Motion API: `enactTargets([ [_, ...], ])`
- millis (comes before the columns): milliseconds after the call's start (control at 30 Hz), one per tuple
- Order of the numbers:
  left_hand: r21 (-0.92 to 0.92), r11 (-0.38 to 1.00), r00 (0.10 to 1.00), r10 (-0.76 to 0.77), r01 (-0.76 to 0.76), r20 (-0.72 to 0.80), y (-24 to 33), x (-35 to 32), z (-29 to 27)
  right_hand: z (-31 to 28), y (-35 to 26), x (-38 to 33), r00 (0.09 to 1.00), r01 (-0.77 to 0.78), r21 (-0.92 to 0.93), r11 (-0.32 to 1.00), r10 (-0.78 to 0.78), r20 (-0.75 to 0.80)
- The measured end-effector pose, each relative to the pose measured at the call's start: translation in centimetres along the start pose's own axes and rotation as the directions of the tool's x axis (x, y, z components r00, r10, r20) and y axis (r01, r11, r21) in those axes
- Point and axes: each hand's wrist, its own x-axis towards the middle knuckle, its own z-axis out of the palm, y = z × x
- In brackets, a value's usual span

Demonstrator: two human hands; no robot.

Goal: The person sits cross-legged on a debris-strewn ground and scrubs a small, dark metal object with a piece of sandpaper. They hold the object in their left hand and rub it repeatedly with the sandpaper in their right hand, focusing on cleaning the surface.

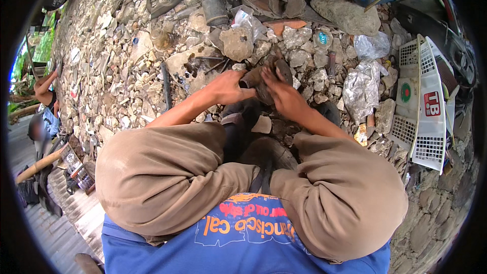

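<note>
- Brown tube-like piece (250, 78) is held low over the rubble, near the flat tan stone (237, 44), on its wearer side and slightly right.
- Step, as judged: two-handed handling of the piece; purpose can't be told.
- Left hand (228, 87), below the stone: piece's left end apparently pinched between thumb and curled fingers.
- Right hand (278, 90), below-right of the stone: fingers stretched and slightly spread over the right part; thumb hidden, so grip can't be told.
- Next move, judged: left end should be kept steady while right fingers are shifted.
- Long axis: seemingly slanted across the wearer's front, right end tipped slightly stoneward; right end is covered, so exact heading can't be confirmed.
</note>
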Motion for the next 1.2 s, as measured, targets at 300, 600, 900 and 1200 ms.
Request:
enactTargets([
  [300,0.052,0.999,1.0,0.006,-0.006,-0.007,0.0,-0.3,0.0,-0.5,-1.1,-1.6,0.996,0.003,-0.031,1.0,-0.001,0.089],
  [600,0.038,0.991,0.991,0.126,-0.127,0.039,0.8,-0.5,-2.2,-4.8,0.7,5.6,0.881,-0.442,0.191,0.876,0.465,-0.092],
  [900,-0.07,0.802,0.783,0.595,-0.593,0.183,1.1,0.5,-4.0,-5.1,2.2,1.3,0.733,-0.436,0.325,0.839,0.54,-0.413],
  [1200,0.143,0.989,0.976,-0.065,0.035,0.206,-4.4,6.6,-4.9,-5.5,2.8,0.9,0.71,-0.467,0.385,0.796,0.597,-0.373],
])
